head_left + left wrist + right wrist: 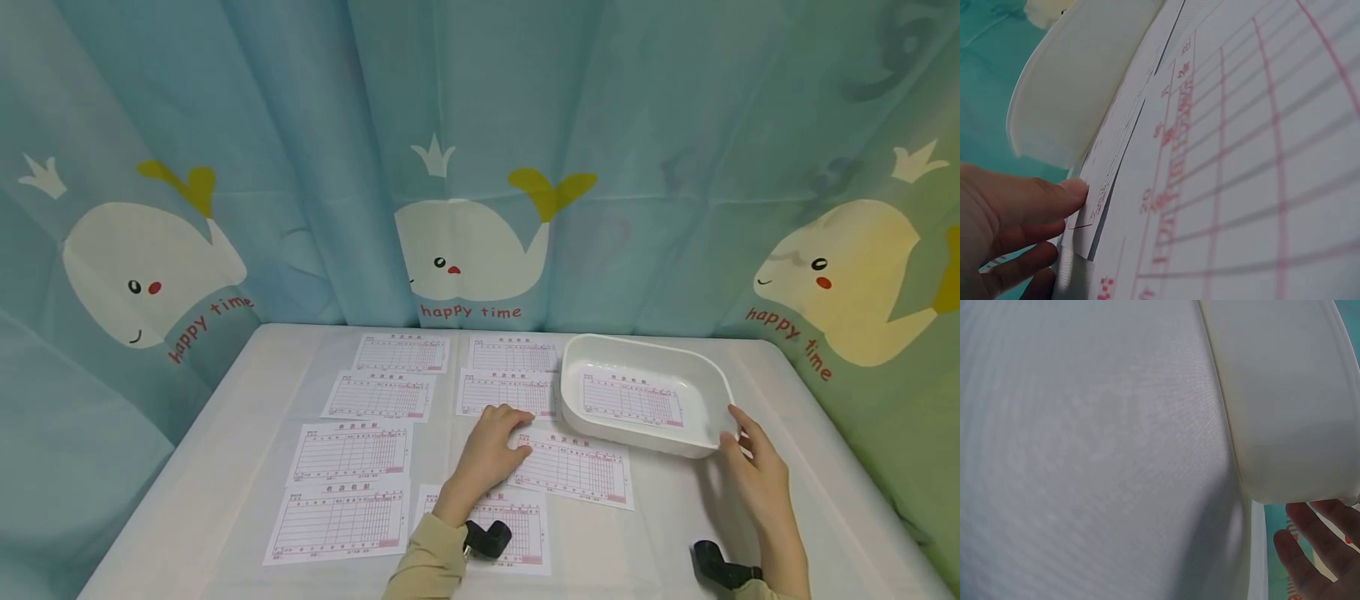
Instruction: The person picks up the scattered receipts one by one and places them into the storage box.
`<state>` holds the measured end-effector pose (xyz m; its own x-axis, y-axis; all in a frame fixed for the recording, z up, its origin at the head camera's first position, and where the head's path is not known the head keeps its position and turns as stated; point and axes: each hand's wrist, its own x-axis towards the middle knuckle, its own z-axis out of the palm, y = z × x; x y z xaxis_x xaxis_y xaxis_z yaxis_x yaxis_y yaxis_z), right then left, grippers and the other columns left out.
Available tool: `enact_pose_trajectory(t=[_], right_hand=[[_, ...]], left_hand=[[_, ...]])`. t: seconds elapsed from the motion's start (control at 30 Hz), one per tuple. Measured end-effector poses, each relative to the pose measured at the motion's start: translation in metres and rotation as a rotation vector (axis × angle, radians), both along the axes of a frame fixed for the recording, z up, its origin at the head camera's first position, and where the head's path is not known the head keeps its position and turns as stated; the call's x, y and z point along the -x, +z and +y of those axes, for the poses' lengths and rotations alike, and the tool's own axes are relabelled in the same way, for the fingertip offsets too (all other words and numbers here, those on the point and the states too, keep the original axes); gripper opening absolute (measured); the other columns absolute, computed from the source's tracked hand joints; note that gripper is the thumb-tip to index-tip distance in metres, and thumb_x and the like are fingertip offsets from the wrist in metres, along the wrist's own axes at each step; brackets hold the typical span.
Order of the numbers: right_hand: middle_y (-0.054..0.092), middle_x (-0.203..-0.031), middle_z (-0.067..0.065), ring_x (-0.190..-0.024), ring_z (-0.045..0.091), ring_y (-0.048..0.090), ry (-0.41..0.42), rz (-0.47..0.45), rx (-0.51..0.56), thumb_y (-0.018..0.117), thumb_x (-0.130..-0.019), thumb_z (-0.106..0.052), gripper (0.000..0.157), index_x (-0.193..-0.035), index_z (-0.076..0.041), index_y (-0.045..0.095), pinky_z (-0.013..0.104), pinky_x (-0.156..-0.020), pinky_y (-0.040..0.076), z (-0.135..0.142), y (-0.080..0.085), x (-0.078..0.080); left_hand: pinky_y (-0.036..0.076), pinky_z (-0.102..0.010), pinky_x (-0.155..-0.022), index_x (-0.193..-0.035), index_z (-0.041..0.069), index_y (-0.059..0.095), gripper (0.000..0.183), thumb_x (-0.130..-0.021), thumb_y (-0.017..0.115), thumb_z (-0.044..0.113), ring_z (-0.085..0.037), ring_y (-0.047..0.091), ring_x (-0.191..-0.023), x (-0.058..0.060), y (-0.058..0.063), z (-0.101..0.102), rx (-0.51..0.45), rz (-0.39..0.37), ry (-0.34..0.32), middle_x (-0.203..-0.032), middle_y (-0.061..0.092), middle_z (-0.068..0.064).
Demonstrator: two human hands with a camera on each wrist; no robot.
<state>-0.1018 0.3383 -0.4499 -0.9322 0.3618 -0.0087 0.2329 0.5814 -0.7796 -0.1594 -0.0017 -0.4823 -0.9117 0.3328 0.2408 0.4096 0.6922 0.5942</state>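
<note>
Currently gripping white tray point(703, 407) at right end with right hand point(759, 471); near loose slip point(576, 468) by tray's near edge with left hand point(489, 446), thumb and fingers apart. With inner slip point(630, 400) in tray; with bare counter point(663, 521) right of loose slip.

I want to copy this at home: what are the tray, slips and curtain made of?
Tray: glossy, probably plastic, maybe ceramic; its inside shines. Slips: matte paper by the look, thin, flat and printed. Curtain: likely matte fabric, hanging in folds.

near-right tabletop point(656, 525) offers bare room, but the white tray point(637, 437) stands behind.
</note>
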Motion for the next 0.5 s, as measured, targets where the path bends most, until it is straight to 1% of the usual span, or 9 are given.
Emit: enact_pose_trajectory(t=[0.03, 0.07, 0.1, 0.13, 0.23, 0.27, 0.37, 0.4, 0.5], right_hand=[[0.029, -0.151, 0.030, -0.127, 0.045, 0.037, -0.001, 0.004, -0.008, 0.035, -0.102, -0.028, 0.054, -0.152, -0.009, 0.026, 0.040, -0.108, 0.039, 0.0000, 0.0000, -0.0002], [0.030, -0.151, 0.029, -0.126, 0.044, 0.038, -0.004, 0.008, -0.017, 0.036, -0.102, -0.028, 0.054, -0.151, -0.009, 0.027, 0.029, -0.104, 0.040, -0.0001, 0.0000, -0.0004], [0.032, -0.150, 0.029, -0.125, 0.043, 0.040, -0.007, 0.011, -0.026, 0.036, -0.102, -0.028, 0.053, -0.151, -0.010, 0.028, 0.019, -0.098, 0.039, -0.0002, 0.0001, -0.0004], [0.033, -0.150, 0.028, -0.124, 0.042, 0.041, -0.011, 0.014, -0.036, 0.037, -0.102, -0.028, 0.053, -0.151, -0.010, 0.029, 0.012, -0.091, 0.037, -0.0002, 0.0004, -0.0006], [0.033, -0.150, 0.029, -0.124, 0.043, 0.041, -0.004, 0.025, -0.036, 0.037, -0.101, -0.028, 0.053, -0.151, -0.009, 0.029, 0.010, -0.089, 0.037, 0.0005, 0.0007, 0.0000], [0.033, -0.150, 0.029, -0.124, 0.043, 0.041, -0.003, 0.022, -0.038, 0.037, -0.101, -0.028, 0.053, -0.151, -0.009, 0.029, 0.013, -0.092, 0.039, 0.0006, 0.0009, -0.0001], [0.032, -0.150, 0.029, -0.126, 0.044, 0.040, 0.001, 0.015, -0.032, 0.037, -0.102, -0.028, 0.054, -0.151, -0.010, 0.028, 0.015, -0.092, 0.039, 0.0009, 0.0009, -0.0007], [0.032, -0.151, 0.028, -0.125, 0.043, 0.040, -0.002, 0.006, -0.037, 0.037, -0.102, -0.029, 0.054, -0.151, -0.010, 0.029, 0.011, -0.085, 0.036, 0.0008, 0.0009, -0.0012], [0.032, -0.151, 0.027, -0.126, 0.043, 0.040, -0.004, 0.006, -0.030, 0.037, -0.101, -0.029, 0.054, -0.151, -0.010, 0.029, 0.007, -0.081, 0.033, 0.0007, 0.0006, -0.0018]], left_hand=[[0.047, -0.032, -0.086, -0.116, 0.013, 0.067, 0.041, -0.077, 0.077, 0.014, -0.018, 0.052, -0.095, 0.0000, 0.0000, 0.0001, 0.000, -0.002, 0.000, -0.108, 0.065, -0.002], [0.047, -0.032, -0.086, -0.116, 0.013, 0.067, 0.041, -0.077, 0.077, 0.014, -0.018, 0.052, -0.095, 0.0000, -0.0001, 0.0001, 0.001, -0.001, 0.000, -0.107, 0.065, -0.002], [0.047, -0.032, -0.086, -0.116, 0.013, 0.067, 0.040, -0.077, 0.077, 0.014, -0.018, 0.052, -0.095, -0.0002, 0.0000, 0.0002, 0.003, 0.002, 0.000, -0.106, 0.065, -0.002], [0.047, -0.032, -0.086, -0.116, 0.013, 0.067, 0.040, -0.077, 0.077, 0.014, -0.017, 0.052, -0.095, -0.0005, 0.0004, 0.0005, 0.003, -0.001, 0.001, -0.106, 0.065, -0.001], [0.047, -0.031, -0.085, -0.116, 0.013, 0.067, 0.040, -0.078, 0.077, 0.013, -0.016, 0.051, -0.093, -0.0012, 0.0021, 0.0011, 0.004, -0.006, 0.000, -0.103, 0.064, -0.001], [0.046, -0.030, -0.084, -0.116, 0.013, 0.067, 0.040, -0.078, 0.077, 0.013, -0.015, 0.050, -0.093, -0.0015, 0.0027, 0.0013, 0.005, -0.009, 0.000, -0.102, 0.064, 0.000], [0.046, -0.028, -0.083, -0.117, 0.013, 0.067, 0.040, -0.078, 0.076, 0.013, -0.013, 0.049, -0.091, -0.0019, 0.0040, 0.0018, 0.009, -0.015, 0.000, -0.100, 0.064, 0.000], [0.046, -0.028, -0.083, -0.117, 0.013, 0.067, 0.039, -0.078, 0.076, 0.012, -0.013, 0.049, -0.091, -0.0019, 0.0043, 0.0020, 0.010, -0.016, 0.002, -0.100, 0.064, 0.000], [0.046, -0.028, -0.082, -0.114, 0.012, 0.069, 0.036, -0.079, 0.076, 0.012, -0.013, 0.049, -0.091, -0.0020, 0.0043, 0.0022, 0.018, -0.006, 0.002, -0.100, 0.064, 0.000]])
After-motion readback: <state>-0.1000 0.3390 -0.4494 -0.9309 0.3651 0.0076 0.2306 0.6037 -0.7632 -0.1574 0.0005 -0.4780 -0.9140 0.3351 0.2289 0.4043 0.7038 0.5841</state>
